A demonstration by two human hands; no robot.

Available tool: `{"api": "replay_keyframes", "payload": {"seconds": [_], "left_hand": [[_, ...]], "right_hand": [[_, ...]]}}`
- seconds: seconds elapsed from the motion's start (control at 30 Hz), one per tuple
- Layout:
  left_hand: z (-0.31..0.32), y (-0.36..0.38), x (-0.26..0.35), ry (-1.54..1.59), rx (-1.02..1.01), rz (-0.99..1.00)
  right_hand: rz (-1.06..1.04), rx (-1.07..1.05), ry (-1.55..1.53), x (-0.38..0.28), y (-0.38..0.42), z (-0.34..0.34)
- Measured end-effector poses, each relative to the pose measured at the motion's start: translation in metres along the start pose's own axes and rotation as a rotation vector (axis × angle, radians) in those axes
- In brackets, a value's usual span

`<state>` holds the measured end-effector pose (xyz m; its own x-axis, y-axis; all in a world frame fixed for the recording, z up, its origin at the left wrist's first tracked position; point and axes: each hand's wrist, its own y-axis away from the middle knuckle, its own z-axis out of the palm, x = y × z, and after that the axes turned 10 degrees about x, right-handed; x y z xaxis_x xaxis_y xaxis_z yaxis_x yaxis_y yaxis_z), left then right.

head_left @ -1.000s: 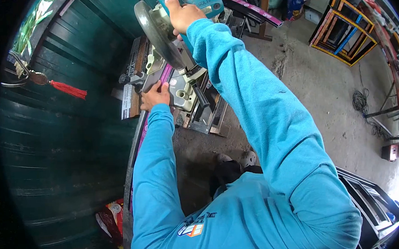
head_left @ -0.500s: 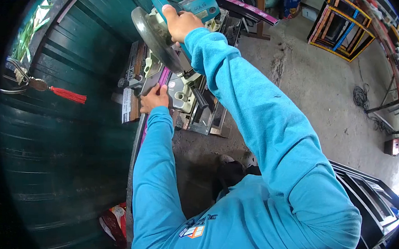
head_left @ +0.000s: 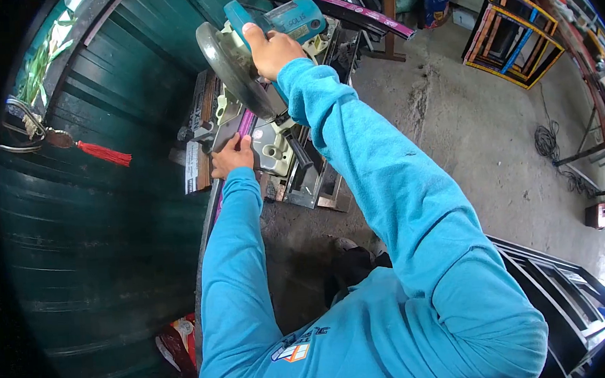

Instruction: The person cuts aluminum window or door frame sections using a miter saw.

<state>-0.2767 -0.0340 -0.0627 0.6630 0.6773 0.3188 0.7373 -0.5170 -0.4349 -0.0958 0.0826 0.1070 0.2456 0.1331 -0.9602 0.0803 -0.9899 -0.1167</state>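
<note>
Right hand (head_left: 271,50) grips saw handle (head_left: 239,18); left hand (head_left: 231,156) presses profile (head_left: 247,121); concrete floor (head_left: 491,131).

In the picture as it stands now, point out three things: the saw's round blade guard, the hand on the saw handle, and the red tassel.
blade guard (head_left: 231,63), head view, middle of the grey disc.
right hand (head_left: 271,50), head view, back of the hand.
red tassel (head_left: 106,153), head view, middle of the fringe.

Views: one, head-worn.
Position: on the person's head, above both sleeves.
Facing: forward and down, over the arms to the chop saw (head_left: 255,61) on the floor (head_left: 464,132).
Nearness: close, arm's reach.
Lens: wide fisheye, dark rounded corners.
</note>
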Motion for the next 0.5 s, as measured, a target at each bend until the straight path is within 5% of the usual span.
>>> {"api": "replay_keyframes", "payload": {"seconds": [0.27,0.5], "left_hand": [[-0.013,0.001,0.006,0.053,0.008,0.009],[-0.007,-0.001,-0.001,0.024,-0.067,0.007]], "right_hand": [[-0.042,0.107,0.061,0.002,0.008,0.000],[0.234,-0.206,-0.027,-0.094,-0.025,-0.017]]}}
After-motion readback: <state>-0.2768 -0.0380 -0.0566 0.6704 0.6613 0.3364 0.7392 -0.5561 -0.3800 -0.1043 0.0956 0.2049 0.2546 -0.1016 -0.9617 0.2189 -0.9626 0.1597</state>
